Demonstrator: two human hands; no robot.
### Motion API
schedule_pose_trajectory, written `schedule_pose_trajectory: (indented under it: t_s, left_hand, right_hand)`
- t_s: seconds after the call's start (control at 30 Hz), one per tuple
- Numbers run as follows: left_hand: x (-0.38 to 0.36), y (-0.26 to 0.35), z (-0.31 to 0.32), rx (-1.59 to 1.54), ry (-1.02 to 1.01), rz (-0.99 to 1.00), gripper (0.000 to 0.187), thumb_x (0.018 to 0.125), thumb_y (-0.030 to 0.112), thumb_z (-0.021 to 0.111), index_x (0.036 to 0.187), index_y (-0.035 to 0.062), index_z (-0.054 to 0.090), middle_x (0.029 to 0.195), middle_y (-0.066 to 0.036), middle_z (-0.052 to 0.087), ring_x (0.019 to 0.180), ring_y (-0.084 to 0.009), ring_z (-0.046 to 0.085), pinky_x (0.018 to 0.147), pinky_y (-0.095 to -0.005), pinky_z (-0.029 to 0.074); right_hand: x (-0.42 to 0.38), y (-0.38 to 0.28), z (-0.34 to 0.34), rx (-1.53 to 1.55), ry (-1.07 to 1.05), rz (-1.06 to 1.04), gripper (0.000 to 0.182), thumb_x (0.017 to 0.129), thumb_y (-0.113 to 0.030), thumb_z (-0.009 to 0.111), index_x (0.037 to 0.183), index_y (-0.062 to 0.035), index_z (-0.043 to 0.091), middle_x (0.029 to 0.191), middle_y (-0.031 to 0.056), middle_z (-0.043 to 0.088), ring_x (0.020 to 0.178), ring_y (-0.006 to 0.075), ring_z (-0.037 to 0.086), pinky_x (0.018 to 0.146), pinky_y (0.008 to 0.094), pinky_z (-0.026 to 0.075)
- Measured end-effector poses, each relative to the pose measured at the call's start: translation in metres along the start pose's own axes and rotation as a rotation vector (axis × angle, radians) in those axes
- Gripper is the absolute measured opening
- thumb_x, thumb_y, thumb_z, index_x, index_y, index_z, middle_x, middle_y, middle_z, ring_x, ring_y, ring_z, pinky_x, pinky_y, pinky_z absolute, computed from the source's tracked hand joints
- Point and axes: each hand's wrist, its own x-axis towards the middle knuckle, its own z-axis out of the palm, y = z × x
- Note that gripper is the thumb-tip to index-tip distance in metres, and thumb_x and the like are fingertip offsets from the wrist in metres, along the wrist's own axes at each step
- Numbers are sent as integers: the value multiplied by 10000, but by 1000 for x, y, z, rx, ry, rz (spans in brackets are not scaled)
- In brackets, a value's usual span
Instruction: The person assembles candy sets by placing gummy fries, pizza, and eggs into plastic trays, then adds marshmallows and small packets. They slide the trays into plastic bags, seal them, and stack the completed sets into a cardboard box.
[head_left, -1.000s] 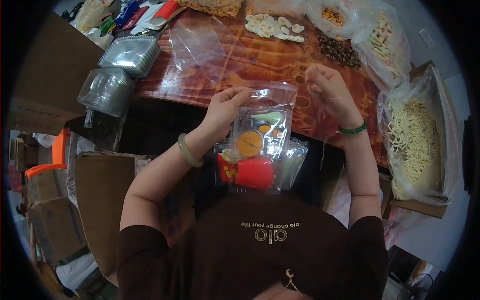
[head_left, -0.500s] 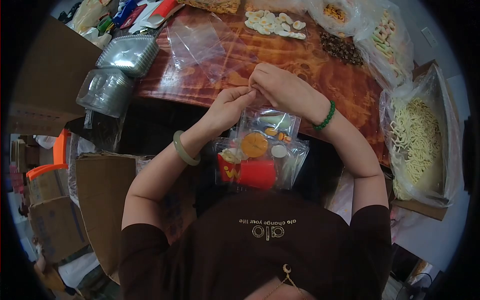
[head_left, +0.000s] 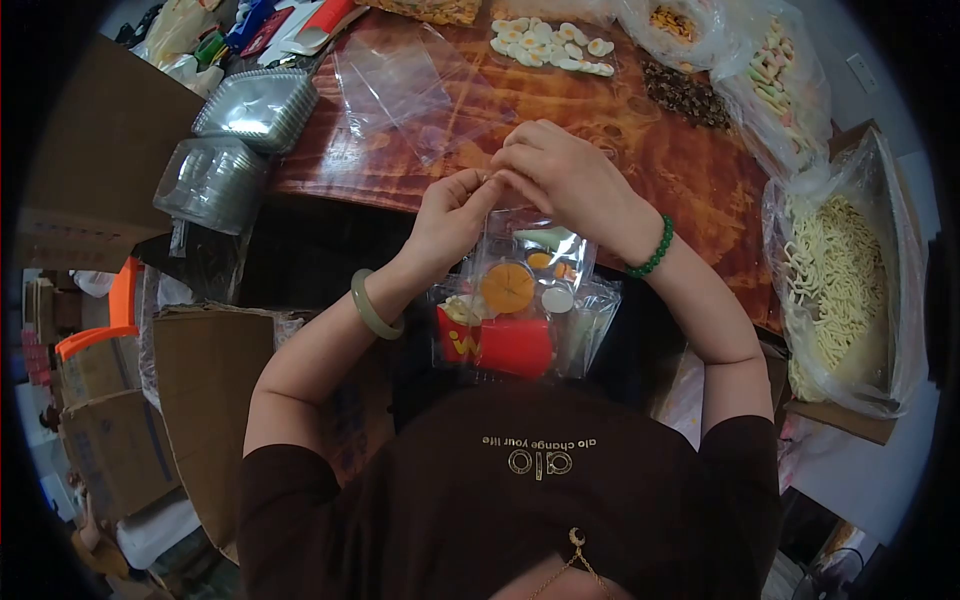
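At the centre of the view, a clear bag (head_left: 580,262) hangs upright between the person and the near edge of the wooden table (head_left: 590,115). The left hand (head_left: 450,214) reaches in from 8 o'clock, elbow bent outward, wrist roughly straight under a pale bangle (head_left: 374,309); its fingers are curled, with thumb and forefinger closed in a pinch on the bag's top edge. From 4 o'clock comes the right forearm, angled up and inward, with a green beaded bracelet (head_left: 657,252) at the wrist. The right hand (head_left: 568,188) is turned back-up, its fingers bent and drawn together, the tips meeting the left fingertips at the bag's upper left corner; whether film lies between them cannot be told.

Through the bag show a pale green piece (head_left: 540,239) toward 12 o'clock, an orange disc (head_left: 507,289) below it and a white disc (head_left: 557,300) beside that. Lower, toward 6 o'clock, is a red piece (head_left: 516,346).

Beyond the hands, egg-like pieces (head_left: 548,47) lie at 12 o'clock and dark brown pieces (head_left: 685,94) at 1 o'clock. Clear containers (head_left: 255,105) are stacked at 10 o'clock; pale noodle-like strands (head_left: 835,280) fill a lined box (head_left: 885,385) at 3 o'clock.
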Motion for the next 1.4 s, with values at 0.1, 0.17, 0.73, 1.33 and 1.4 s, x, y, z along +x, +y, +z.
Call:
schedule_pose_trajectory:
  t_s: [0.1, 0.17, 0.73, 1.33, 1.4]
  left_hand:
    - [1, -2, -4, 2, -38, 20, 220, 979, 127, 478, 1087, -21, 599, 1008, -33, 652, 910, -71, 593, 813, -210, 465]
    - [2, -6, -7, 33, -51, 60, 229, 982, 132, 472, 1100, -20, 597, 1020, -32, 652, 917, -71, 590, 814, -213, 463]
    - [-18, 0, -16, -138, 14, -30, 184, 902, 38, 583, 1082, 13, 547, 1104, -118, 629, 990, -156, 608, 866, -294, 504]
    - [-36, 14, -13, -240, -51, -349, 365, 864, -1, 585, 1221, -18, 508, 1138, -139, 608, 966, -186, 616, 877, -333, 504]
    - [-41, 17, -14, -252, -72, -289, 362, 867, -19, 565, 1224, -22, 505, 1137, -140, 607, 963, -186, 620, 864, -321, 512]
  right_hand:
    - [4, 8, 5, -14, -51, 2, 115, 814, -74, 610, 904, -15, 569, 880, 104, 540, 853, 266, 562, 725, 357, 488]
    - [5, 8, 7, -9, -71, -15, 125, 808, -68, 609, 901, -8, 548, 866, 112, 528, 855, 270, 559, 722, 361, 486]
    - [-79, 80, -96, 1541, 304, 645, 202, 964, -222, 504, 1046, -43, 553, 850, -20, 562, 619, 31, 439, 525, 156, 365]
    - [-97, 16, -4, 763, 90, 123, 108, 763, 15, 638, 850, -47, 649, 1034, 86, 569, 875, 126, 559, 748, 243, 459]
    - [-98, 11, -11, 939, 174, 267, 142, 776, -11, 634, 914, -40, 634, 1053, 83, 570, 869, 118, 559, 739, 234, 458]
